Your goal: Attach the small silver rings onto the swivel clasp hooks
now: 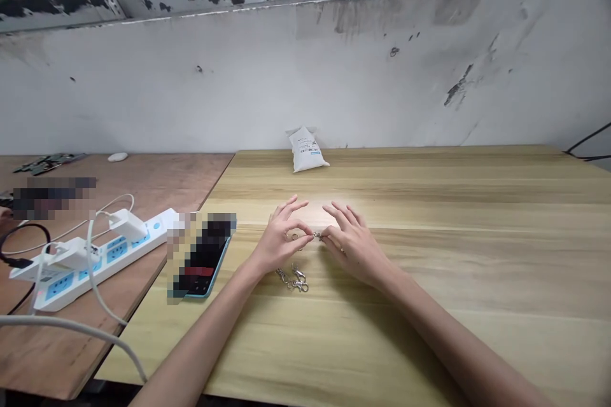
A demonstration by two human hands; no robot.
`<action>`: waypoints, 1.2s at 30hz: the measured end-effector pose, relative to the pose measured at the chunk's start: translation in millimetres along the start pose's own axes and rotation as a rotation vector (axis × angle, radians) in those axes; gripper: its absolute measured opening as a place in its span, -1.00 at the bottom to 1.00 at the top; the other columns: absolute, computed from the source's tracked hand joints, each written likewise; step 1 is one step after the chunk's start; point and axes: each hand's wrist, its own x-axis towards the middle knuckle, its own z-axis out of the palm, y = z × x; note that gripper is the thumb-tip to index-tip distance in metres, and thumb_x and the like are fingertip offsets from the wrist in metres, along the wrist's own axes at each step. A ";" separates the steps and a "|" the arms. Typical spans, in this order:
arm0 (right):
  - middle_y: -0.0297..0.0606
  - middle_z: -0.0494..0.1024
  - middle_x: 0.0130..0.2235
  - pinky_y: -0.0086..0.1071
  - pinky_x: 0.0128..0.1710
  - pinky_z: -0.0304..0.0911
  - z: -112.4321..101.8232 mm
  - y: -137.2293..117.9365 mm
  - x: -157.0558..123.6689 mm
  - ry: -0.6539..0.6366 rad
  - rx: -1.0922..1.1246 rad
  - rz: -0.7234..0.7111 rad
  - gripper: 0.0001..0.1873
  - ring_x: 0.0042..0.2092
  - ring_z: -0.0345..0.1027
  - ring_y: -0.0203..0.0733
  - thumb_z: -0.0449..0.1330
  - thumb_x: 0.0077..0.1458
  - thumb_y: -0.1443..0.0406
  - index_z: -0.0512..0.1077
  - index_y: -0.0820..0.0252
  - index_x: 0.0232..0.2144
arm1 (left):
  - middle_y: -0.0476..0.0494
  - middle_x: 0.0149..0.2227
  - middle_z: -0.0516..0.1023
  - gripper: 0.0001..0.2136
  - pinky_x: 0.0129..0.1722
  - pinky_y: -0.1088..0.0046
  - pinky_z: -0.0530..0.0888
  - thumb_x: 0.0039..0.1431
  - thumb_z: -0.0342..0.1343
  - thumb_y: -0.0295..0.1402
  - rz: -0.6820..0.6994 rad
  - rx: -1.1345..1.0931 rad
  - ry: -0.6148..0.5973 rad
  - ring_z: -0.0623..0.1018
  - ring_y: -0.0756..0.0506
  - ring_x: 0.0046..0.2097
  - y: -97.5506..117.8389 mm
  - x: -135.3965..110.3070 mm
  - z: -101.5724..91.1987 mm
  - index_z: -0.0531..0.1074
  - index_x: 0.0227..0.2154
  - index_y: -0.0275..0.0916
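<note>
My left hand (281, 238) pinches one end of a small silvery keychain clasp (317, 235) between thumb and index finger, the other fingers raised. My right hand (351, 241) grips the other end with its thumb and index finger, its remaining fingers spread upward. The piece is too small for its joints to show clearly. Beside the left fingertips lies a loose metal ring (294, 237), partly hidden by that hand. Just below, several silvery swivel clasps with rings (299, 276) lie in a small cluster on the wooden tabletop (453, 222).
A phone (205, 261), partly blurred, lies left of my left forearm. A white power strip (114, 254) with plugged chargers and cables sits on the browner table at left. A white packet (307, 149) stands by the wall. Circuit boards (48, 163) lie far left.
</note>
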 end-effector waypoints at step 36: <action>-0.11 0.51 0.00 0.02 0.20 0.01 0.8 -22.3 -0.3 0.095 0.089 0.070 -0.71 0.10 0.28 -0.05 0.01 0.33 0.29 0.54 0.10 -0.26 | -0.16 0.08 0.49 -0.93 0.20 0.05 0.34 0.06 0.29 -0.28 -0.313 -0.417 -0.016 0.39 -0.26 0.20 1.3 0.5 2.5 0.62 -0.40 -0.13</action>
